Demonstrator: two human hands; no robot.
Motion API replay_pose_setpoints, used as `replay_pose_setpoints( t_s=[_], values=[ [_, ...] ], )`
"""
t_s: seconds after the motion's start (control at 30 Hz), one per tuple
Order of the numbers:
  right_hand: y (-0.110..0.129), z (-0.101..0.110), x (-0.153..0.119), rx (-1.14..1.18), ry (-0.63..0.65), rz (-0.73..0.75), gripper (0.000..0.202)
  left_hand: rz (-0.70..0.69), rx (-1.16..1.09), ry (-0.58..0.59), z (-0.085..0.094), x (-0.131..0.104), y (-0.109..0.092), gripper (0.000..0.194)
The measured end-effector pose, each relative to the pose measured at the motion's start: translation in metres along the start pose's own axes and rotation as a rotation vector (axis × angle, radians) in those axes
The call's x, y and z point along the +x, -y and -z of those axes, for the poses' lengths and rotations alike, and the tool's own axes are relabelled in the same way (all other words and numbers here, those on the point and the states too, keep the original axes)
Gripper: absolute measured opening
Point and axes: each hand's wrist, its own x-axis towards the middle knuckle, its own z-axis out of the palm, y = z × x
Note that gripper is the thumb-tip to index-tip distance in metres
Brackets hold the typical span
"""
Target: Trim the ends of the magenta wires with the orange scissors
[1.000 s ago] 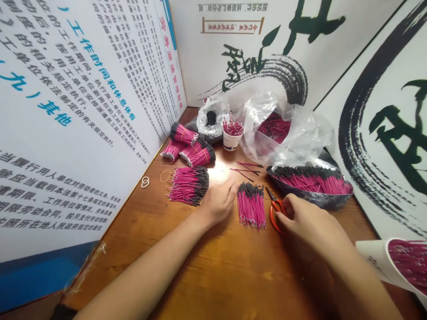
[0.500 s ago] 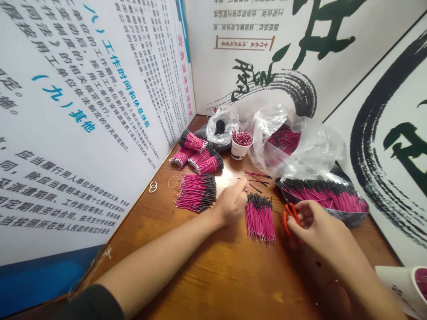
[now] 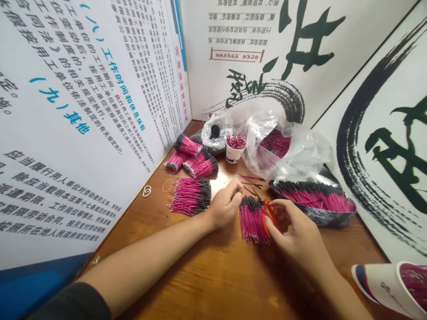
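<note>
My right hand (image 3: 290,226) is closed around orange-handled scissors (image 3: 268,218). Their dark, narrow tips point up and left over the black ends of a flat pile of magenta wires (image 3: 251,222). Just left of that pile, my left hand (image 3: 227,202) rests on the table with its fingers curled together. Whatever they may pinch is hidden. Another flat pile of magenta wires with black ends (image 3: 190,195) lies left of this hand. A few loose wires (image 3: 250,179) lie beyond my fingertips.
Several banded wire bundles (image 3: 191,158) lie at the back left. A paper cup of wires (image 3: 235,153) stands beside a clear plastic bag (image 3: 296,155). A dark tray of wires (image 3: 313,215) sits at right, another cup (image 3: 380,282) at lower right. Printed panels enclose the table.
My right hand has moved left with the scissors, from beside the near wire pile to over its right side. My left hand stays near the pile's left side. The view has shifted slightly.
</note>
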Motion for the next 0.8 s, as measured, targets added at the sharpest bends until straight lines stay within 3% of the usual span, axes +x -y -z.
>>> replay_pose_setpoints(
  t_s=[0.23,0.43,0.57,0.8],
  values=[
    [0.001,0.0,-0.001,-0.023,0.014,0.036,0.014,-0.011,0.097,0.056,0.002,-0.011,0.003,0.011],
    [-0.012,0.001,-0.004,0.019,0.005,0.011,0.02,0.018,0.135,0.077,0.0,-0.022,-0.003,0.011],
    [-0.018,0.003,-0.001,0.003,-0.008,0.068,0.024,-0.015,0.151,0.107,-0.003,-0.025,-0.006,0.009],
    [-0.011,0.004,-0.001,0.055,-0.056,0.114,0.027,-0.07,0.266,0.059,-0.008,-0.024,-0.006,0.011]
  ],
)
